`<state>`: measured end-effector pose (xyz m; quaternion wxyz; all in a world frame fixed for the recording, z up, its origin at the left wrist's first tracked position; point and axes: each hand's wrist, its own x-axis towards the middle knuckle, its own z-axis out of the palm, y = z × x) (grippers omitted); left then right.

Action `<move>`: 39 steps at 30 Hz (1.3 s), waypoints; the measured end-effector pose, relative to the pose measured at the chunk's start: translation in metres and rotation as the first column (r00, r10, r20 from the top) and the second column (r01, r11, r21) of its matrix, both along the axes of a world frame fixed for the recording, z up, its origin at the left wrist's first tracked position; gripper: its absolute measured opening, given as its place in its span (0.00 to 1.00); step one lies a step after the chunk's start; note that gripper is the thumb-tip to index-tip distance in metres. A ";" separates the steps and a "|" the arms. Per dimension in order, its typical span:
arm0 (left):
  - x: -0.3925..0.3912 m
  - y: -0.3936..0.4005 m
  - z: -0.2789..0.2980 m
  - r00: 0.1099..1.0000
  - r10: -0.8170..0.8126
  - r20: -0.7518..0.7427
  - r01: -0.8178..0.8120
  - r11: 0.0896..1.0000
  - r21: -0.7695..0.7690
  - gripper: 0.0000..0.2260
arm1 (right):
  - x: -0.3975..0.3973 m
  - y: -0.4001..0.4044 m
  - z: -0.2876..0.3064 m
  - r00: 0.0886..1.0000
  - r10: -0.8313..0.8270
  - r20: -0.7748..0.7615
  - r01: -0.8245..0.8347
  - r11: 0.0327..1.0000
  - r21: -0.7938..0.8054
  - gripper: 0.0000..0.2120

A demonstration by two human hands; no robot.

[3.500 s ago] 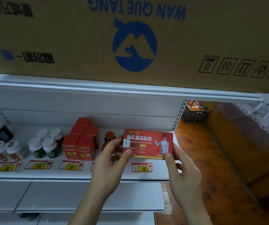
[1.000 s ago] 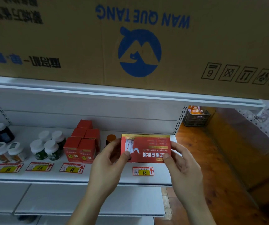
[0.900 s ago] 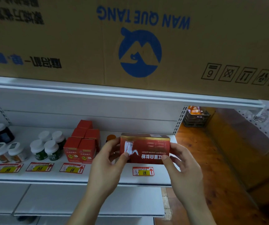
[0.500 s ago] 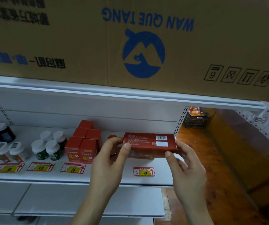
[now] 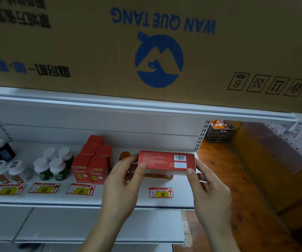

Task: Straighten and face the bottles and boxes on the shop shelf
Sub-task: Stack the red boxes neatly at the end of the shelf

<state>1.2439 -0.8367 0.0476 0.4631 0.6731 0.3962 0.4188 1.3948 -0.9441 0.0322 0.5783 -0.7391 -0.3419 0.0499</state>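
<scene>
A flat red box (image 5: 164, 160) hovers over the right end of the white shelf (image 5: 92, 200), its barcode side turned up toward me. My left hand (image 5: 123, 180) grips its left end and my right hand (image 5: 208, 190) grips its right end, thumbs on the near edge. Just beneath it lies another red box (image 5: 157, 176), mostly hidden. An orange-capped bottle (image 5: 124, 155) stands behind my left hand. Left of that stand small red boxes (image 5: 92, 166) in rows, then white-capped green bottles (image 5: 55, 164).
A large brown carton (image 5: 155, 51) fills the shelf above. Dark bottles (image 5: 1, 151) and small white-capped jars (image 5: 8, 170) stand at far left. Price tags (image 5: 161, 192) line the shelf front. Right of the shelf are a wooden floor (image 5: 228, 170) and a wire basket (image 5: 219, 131).
The red box was upright with its front facing me, was flipped upside down, then tipped flat so its barcode side faces up. Both hands have kept hold of its ends.
</scene>
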 end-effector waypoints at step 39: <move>0.017 0.013 -0.028 0.991 -0.129 0.042 0.136 0.943 -0.303 0.14 | -0.029 0.003 0.002 0.987 0.131 -0.089 -0.106 0.964 0.244 0.33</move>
